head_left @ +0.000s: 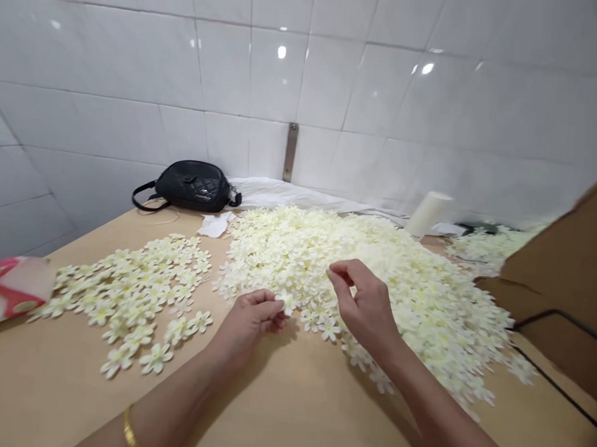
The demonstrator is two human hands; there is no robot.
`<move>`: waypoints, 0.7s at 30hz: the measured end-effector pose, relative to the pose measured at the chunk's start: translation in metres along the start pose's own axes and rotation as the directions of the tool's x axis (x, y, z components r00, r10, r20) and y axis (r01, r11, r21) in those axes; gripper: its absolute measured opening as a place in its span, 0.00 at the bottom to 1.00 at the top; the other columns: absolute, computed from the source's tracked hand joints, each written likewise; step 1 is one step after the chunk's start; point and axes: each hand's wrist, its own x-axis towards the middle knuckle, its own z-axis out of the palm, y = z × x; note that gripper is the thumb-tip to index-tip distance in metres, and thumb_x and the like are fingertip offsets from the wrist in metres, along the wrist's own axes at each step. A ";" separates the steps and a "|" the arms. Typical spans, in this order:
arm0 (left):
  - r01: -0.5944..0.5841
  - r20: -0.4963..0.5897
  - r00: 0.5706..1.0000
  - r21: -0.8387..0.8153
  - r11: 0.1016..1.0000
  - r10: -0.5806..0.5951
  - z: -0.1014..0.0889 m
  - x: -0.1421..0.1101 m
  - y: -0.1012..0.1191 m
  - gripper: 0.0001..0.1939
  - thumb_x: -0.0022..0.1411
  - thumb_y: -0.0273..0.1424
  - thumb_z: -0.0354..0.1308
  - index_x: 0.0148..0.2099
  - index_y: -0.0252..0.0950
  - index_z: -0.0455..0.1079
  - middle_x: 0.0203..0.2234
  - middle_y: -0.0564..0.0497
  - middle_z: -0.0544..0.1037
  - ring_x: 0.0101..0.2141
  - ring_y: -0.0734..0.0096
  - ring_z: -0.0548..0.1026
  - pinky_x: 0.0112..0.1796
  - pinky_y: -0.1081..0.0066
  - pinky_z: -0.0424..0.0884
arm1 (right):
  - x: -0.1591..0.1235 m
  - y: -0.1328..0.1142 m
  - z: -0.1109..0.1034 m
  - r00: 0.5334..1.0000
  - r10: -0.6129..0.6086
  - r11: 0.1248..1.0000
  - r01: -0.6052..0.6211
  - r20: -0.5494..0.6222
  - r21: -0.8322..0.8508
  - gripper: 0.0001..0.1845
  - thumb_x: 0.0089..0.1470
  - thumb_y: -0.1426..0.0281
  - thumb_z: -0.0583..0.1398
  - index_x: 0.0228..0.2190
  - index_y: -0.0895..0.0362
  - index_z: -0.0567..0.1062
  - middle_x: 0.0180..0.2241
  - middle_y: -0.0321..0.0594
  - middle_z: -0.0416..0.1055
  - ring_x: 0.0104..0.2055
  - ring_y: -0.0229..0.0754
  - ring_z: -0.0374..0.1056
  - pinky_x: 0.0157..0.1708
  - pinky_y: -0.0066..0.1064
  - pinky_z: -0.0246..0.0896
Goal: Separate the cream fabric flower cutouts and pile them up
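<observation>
My left hand (259, 315) is closed, pinching a small pale artificial flower (288, 304) between thumb and fingers, just above the table (289, 396). My right hand (367, 304) hovers over the front of a large heap of pale yellow-white flowers (297, 240). Its thumb and index fingertips are curled close together, and whatever may be between them is too small to make out. Off to the left lies a smaller, flatter group of the same flowers (139, 288), with some single ones at its near edge.
A black bag (193, 186) sits at the back left beside a crumpled white scrap (215, 224). Behind the heap stands a tilted white roll (428, 215). Brown cardboard (561, 264) and a black cable (560, 390) bound the right side. A red-and-white packet (12, 288) lies far left.
</observation>
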 end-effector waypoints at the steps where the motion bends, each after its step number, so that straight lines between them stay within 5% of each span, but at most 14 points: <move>1: -0.002 0.018 1.000 0.002 1.000 0.002 0.000 0.000 -0.001 0.09 0.47 0.28 0.61 0.25 0.31 0.64 0.18 0.51 0.72 0.20 0.78 0.68 0.26 0.76 0.62 | -0.009 -0.008 0.006 0.997 -0.022 0.998 0.017 0.070 0.066 0.06 0.53 0.72 0.52 0.28 0.58 0.68 0.27 0.39 0.66 0.30 0.38 0.62 0.30 0.28 0.57; 6: 0.005 0.083 0.997 -0.024 1.000 -0.003 0.000 0.000 -0.004 0.09 0.45 0.30 0.63 0.25 0.29 0.67 0.17 0.50 0.71 0.20 0.78 0.68 0.26 0.75 0.62 | -0.034 -0.019 0.027 0.955 -0.031 0.975 -0.036 0.295 0.217 0.08 0.53 0.74 0.52 0.31 0.57 0.71 0.29 0.39 0.69 0.32 0.38 0.64 0.32 0.29 0.58; 14: 0.019 0.135 0.991 -0.022 1.000 -0.016 0.002 0.001 -0.004 0.13 0.49 0.36 0.60 0.25 0.29 0.68 0.18 0.49 0.71 0.21 0.76 0.69 0.28 0.73 0.64 | -0.034 -0.011 0.028 0.955 -0.058 0.977 -0.006 0.291 0.212 0.10 0.54 0.74 0.51 0.28 0.57 0.72 0.26 0.38 0.70 0.28 0.37 0.65 0.30 0.27 0.58; 21: 0.042 0.131 0.990 0.033 0.999 -0.046 0.005 -0.002 -0.003 0.11 0.44 0.32 0.64 0.25 0.29 0.67 0.19 0.49 0.72 0.22 0.77 0.68 0.29 0.73 0.64 | -0.036 -0.010 0.027 0.943 -0.065 0.994 0.031 0.327 0.108 0.14 0.54 0.74 0.48 0.25 0.58 0.71 0.24 0.39 0.67 0.25 0.36 0.61 0.26 0.27 0.55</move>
